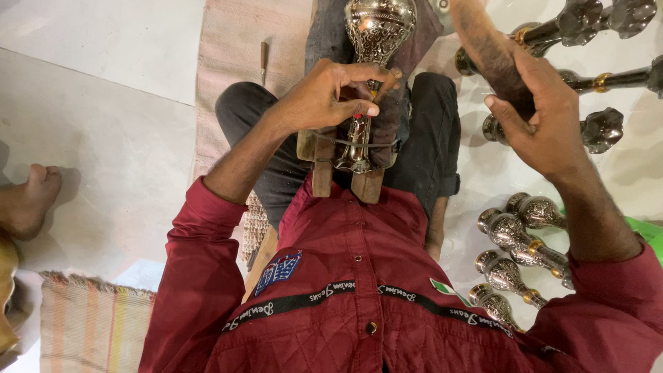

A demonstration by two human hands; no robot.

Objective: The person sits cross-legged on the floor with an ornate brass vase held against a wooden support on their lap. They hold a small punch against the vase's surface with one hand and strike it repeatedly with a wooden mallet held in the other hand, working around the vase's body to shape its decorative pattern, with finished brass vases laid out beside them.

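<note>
Looking straight down over a red jacket (359, 304) at a person seated on the floor (103, 138), knees in dark trousers (428, 138). The left hand (324, 97) is curled tight, its grip closed on a thin chisel (375, 86) with a red mark, thumb and fingers pinching it and its tip set against the neck of an engraved metal vase (376, 31). That vase lies lengthwise between the knees, bulb end away from the body, foot end toward it, seated in a wooden block (324, 162) and bound there by a cord. Over on the other side, the right hand (545, 117) is raised above the floor, its grip wrapped firmly round a dark wooden mallet (487, 45) that slants up toward the top edge. Beneath and beyond that hand lie dark unfinished vases (601, 128), well apart from the one on the block. Nearer the body, a cluster of finished vases (514, 238) rests side by side. A spare tool (264, 61) lies on a mat (235, 62), and another person's bare foot (27, 200) shows at the far edge.
</note>
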